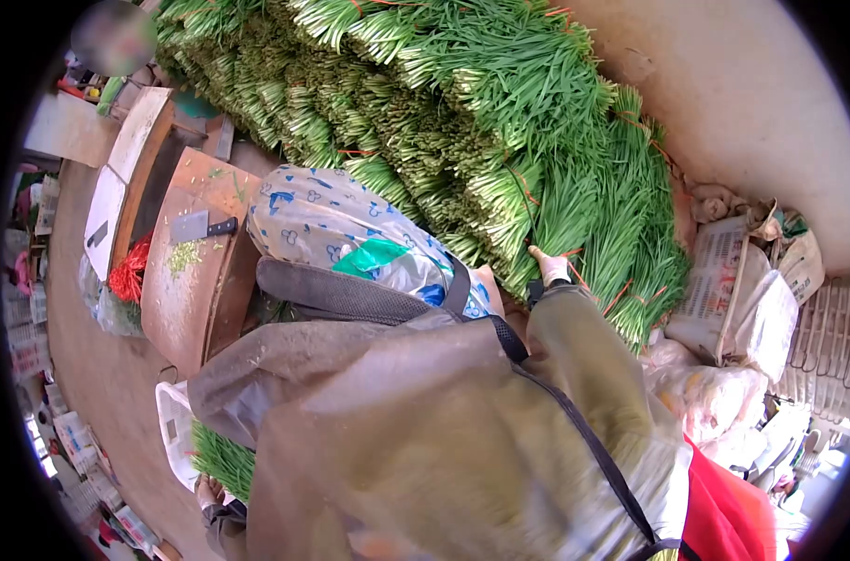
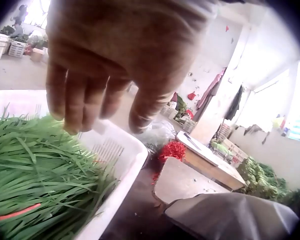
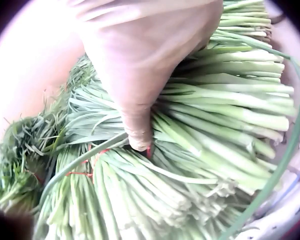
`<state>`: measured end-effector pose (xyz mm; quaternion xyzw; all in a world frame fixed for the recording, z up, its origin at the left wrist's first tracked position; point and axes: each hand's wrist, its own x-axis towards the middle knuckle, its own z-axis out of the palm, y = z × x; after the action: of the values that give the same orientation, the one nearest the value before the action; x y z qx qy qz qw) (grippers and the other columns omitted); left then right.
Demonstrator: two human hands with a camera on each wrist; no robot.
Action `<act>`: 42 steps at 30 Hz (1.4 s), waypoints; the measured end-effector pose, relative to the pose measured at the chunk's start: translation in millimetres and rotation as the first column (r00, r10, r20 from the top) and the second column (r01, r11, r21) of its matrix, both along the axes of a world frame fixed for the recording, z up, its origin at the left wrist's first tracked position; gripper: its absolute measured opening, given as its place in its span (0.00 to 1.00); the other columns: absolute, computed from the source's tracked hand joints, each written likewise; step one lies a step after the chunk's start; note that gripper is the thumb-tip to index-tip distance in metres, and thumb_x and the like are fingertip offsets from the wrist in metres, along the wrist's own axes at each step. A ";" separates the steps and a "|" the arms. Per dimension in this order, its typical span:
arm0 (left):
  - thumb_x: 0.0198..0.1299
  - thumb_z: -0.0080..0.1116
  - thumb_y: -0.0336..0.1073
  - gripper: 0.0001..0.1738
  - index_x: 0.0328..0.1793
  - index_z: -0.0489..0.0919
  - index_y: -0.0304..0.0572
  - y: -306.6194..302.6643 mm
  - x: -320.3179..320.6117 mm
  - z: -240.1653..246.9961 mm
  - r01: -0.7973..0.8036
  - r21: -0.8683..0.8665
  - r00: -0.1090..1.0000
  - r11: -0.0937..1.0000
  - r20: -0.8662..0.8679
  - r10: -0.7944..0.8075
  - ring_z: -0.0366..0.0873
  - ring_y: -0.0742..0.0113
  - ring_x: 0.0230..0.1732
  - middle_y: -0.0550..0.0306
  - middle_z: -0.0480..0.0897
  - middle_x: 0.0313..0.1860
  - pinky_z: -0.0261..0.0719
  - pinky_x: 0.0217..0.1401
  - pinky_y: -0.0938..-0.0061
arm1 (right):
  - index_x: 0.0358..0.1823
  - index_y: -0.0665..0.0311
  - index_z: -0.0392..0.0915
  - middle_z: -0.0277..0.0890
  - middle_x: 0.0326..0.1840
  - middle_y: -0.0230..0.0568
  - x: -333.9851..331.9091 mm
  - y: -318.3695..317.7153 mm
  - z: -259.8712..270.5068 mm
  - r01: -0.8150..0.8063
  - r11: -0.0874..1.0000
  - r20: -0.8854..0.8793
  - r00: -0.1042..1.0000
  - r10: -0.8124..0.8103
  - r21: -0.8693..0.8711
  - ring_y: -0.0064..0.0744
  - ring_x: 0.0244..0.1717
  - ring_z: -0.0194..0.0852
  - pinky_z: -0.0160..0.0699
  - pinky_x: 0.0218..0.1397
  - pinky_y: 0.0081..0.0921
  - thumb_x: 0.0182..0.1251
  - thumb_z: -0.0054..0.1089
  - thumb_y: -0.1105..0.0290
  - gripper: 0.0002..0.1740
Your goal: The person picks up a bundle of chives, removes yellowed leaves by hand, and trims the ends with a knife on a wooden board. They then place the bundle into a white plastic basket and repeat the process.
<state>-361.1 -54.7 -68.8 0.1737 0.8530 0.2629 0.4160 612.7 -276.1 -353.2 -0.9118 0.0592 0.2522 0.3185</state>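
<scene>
The bundle of greens [image 3: 230,120] lies directly beneath my right hand [image 3: 145,65], at the side of the pile [image 1: 425,122] nearest me, its long axis roughly crosswise to my thumb: in the right wrist view, pale stem ends to the right, leaves leftward. My left hand [image 2: 125,55] is well apart, by the white crate [image 2: 132,157]. My right thumb presses among the stems; fingers hidden, I cannot tell whether that grip is closed. My left grip is loose, holding nothing.
</scene>
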 end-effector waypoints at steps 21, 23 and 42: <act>0.67 0.63 0.46 0.41 0.79 0.58 0.34 139.6 444.3 114.0 0.555 0.806 0.139 0.205 0.153 -0.978 0.77 0.58 0.63 0.45 0.79 0.61 0.74 0.68 0.67 | 0.65 0.70 0.72 0.81 0.56 0.47 -169.0 217.2 405.6 -0.026 0.081 -0.058 0.494 0.868 0.996 0.38 0.54 0.81 0.80 0.62 0.34 0.55 0.73 0.48 0.43; 0.66 0.61 0.56 0.50 0.82 0.49 0.36 143.8 458.4 112.5 0.448 0.868 0.033 0.214 0.223 -0.974 0.73 0.57 0.67 0.44 0.74 0.67 0.71 0.69 0.62 | 0.68 0.68 0.69 0.79 0.57 0.42 -208.2 252.5 410.2 -0.225 0.012 0.054 0.287 0.956 0.974 0.31 0.55 0.77 0.75 0.63 0.30 0.56 0.74 0.50 0.44; 0.64 0.63 0.31 0.30 0.72 0.69 0.38 105.0 420.7 167.5 -0.106 0.893 0.670 0.437 0.388 -0.632 0.76 0.63 0.62 0.56 0.78 0.63 0.72 0.68 0.66 | 0.66 0.68 0.66 0.80 0.52 0.41 -396.5 394.2 468.4 -0.133 -0.264 0.281 0.130 0.951 0.955 0.30 0.48 0.79 0.79 0.56 0.29 0.62 0.68 0.73 0.32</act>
<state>59.5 50.3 98.7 0.3918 0.3366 0.6212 0.5893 216.2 118.1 115.1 -0.2068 -0.5056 0.6604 0.5152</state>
